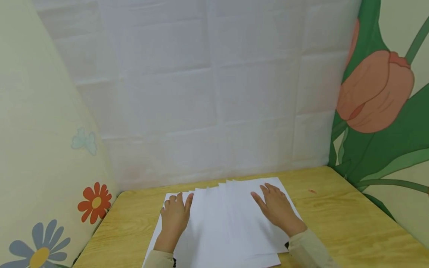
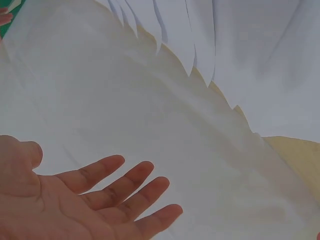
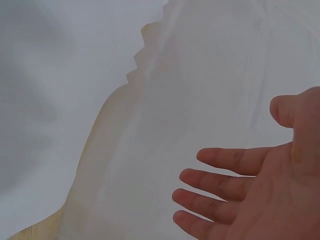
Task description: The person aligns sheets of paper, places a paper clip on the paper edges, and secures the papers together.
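Observation:
Several white paper sheets [image 1: 221,223] lie fanned out and overlapping on the wooden table, their far edges stepped. Over the left part of the sheets is my left hand [image 1: 175,216], its fingers spread; in the left wrist view the palm [image 2: 75,205] faces the camera and holds nothing. My right hand [image 1: 278,208] is over the right part of the fan, fingers extended and thumb apart. The right wrist view shows that palm [image 3: 270,190] bare too, with the stepped edge of the sheets [image 3: 50,100] beyond it. Whether either hand touches the paper I cannot tell.
The wood-grain table [image 1: 335,219] extends to both sides of the sheets. A creased white cloth [image 1: 214,93] hangs behind its far edge. Painted walls stand left and right, with a red flower [image 1: 95,203] and a large tulip [image 1: 375,93].

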{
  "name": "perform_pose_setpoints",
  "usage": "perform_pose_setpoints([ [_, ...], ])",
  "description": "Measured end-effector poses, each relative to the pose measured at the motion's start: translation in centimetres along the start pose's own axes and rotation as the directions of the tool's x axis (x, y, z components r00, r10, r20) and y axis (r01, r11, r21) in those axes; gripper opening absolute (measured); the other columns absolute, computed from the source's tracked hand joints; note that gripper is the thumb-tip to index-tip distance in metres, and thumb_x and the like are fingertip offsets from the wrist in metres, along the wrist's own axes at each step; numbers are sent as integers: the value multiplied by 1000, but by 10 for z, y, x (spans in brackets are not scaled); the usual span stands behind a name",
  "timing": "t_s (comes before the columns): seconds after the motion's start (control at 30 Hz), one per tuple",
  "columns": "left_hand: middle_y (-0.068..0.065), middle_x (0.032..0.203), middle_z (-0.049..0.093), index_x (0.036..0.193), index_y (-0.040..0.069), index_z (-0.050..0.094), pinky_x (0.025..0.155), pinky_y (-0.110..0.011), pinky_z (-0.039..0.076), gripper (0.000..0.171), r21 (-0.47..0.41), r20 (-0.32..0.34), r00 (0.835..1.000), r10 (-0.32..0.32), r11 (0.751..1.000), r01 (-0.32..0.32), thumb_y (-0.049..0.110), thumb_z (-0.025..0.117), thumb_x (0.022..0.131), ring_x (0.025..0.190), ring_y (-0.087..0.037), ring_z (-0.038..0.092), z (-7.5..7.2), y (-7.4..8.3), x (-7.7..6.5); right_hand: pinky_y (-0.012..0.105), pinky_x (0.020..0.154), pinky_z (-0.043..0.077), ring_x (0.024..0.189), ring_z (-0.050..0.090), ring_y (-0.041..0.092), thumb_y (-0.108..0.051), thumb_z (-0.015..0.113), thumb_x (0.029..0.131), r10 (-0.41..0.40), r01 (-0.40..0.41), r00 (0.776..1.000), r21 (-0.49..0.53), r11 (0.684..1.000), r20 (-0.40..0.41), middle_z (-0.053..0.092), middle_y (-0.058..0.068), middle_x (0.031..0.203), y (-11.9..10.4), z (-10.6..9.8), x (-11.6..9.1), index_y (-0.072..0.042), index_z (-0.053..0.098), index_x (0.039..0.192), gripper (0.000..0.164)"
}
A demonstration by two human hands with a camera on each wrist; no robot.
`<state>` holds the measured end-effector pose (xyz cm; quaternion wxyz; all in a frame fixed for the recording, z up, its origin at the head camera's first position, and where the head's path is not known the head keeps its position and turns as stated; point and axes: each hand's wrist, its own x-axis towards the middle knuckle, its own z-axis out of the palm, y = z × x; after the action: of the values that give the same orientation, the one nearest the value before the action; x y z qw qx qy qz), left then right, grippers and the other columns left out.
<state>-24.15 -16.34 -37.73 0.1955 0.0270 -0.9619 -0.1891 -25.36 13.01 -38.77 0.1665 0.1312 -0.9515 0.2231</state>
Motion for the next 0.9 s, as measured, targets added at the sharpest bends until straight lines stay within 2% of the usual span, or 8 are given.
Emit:
perform_pose_setpoints([
  [0.37,-34,106,56,115,-14,56,78,-61,43,55,10,-13,1000,-5,1000,5,38,42,102,100,-50,52,-1,-15,5,58,101,34,121,45,48,-38,40,103,33,-32,999,-17,999,21,51,33,128,12,1,2,15,53,124,58],
  [0.63,-32,96,55,105,-16,56,74,-60,45,57,39,33,999,-35,999,33,38,37,104,93,-49,52,-4,-27,8,59,97,37,115,49,49,-37,42,103,55,-55,998,-6,998,28,54,33,122,23,2,4,16,57,119,57],
  [0.9,-32,96,54,107,-18,53,75,-61,44,62,35,94,993,-70,997,67,40,33,105,94,-49,51,-6,-33,10,61,91,40,108,52,50,-35,43,103,56,-55,998,-15,998,31,57,33,116,29,-2,6,16,60,114,55],
])
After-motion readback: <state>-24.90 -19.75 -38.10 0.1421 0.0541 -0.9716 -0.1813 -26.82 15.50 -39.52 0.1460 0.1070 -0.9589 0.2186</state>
